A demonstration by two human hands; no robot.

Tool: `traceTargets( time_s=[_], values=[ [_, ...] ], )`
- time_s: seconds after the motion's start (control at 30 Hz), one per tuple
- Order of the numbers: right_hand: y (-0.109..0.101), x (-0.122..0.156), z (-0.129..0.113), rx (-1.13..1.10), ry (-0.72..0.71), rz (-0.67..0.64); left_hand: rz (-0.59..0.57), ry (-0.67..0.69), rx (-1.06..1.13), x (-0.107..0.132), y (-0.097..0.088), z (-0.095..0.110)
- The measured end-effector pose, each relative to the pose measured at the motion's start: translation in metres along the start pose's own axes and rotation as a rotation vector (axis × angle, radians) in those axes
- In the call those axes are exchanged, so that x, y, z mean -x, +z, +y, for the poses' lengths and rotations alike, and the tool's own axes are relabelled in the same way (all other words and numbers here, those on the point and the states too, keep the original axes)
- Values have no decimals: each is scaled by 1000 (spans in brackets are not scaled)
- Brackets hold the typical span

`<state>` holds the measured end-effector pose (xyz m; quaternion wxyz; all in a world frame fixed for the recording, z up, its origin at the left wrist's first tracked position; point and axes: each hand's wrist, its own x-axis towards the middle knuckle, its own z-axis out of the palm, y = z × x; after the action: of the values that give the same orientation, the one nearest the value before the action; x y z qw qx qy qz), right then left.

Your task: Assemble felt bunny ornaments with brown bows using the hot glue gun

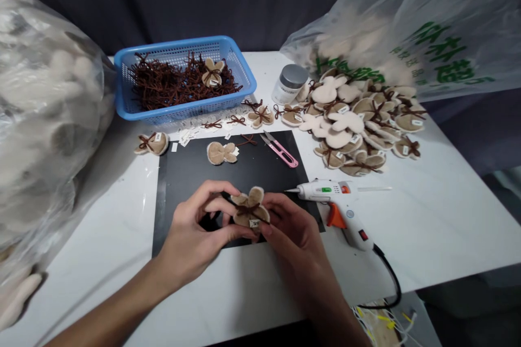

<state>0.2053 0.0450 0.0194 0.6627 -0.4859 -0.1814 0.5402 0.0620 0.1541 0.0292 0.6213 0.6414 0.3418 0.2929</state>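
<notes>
Between my two hands, above the near part of a black mat [183, 190], is a brown felt bunny shape [246, 216] with a dark bow and a small white label. My left hand [199, 233] pinches its left side with fingers and thumb. On the other side my right hand [291, 233] grips its edge near the label. A plain bunny shape [221, 153] lies on the mat beyond them, with a loose brown bow [247, 140] beside it. Pink thread snips [280, 150] rest toward the mat's upper right.
A white glue gun [337, 192] lies right of my hands, its cord running off the table. At the back stand a blue basket [183, 111] of brown bows and a grey-lidded jar [290, 85]. Finished bunnies pile up [366, 119] at right. Plastic bags [44, 92] flank the table.
</notes>
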Motion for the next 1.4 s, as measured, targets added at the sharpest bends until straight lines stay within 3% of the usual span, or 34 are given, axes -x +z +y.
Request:
traceTargets(
  time_s=[0.23,0.5,0.77,1.0,1.2,1.4],
  values=[
    [-2,0,2,-69,50,-40,-3,47,-54,2,0,-1],
    [0,-2,2,-105,12,-67,-13,54,-42,1,0,0],
    [1,-2,1,-39,19,-53,-30,91,-60,-1,-1,-1],
    [-3,-2,0,-102,63,-19,-68,45,-32,1,-2,-1],
    [0,-7,-3,18,87,-29,-73,-47,7,1,-4,-3],
    [2,-13,15,74,70,-56,-102,-155,-15,-2,-12,-7]
  ],
)
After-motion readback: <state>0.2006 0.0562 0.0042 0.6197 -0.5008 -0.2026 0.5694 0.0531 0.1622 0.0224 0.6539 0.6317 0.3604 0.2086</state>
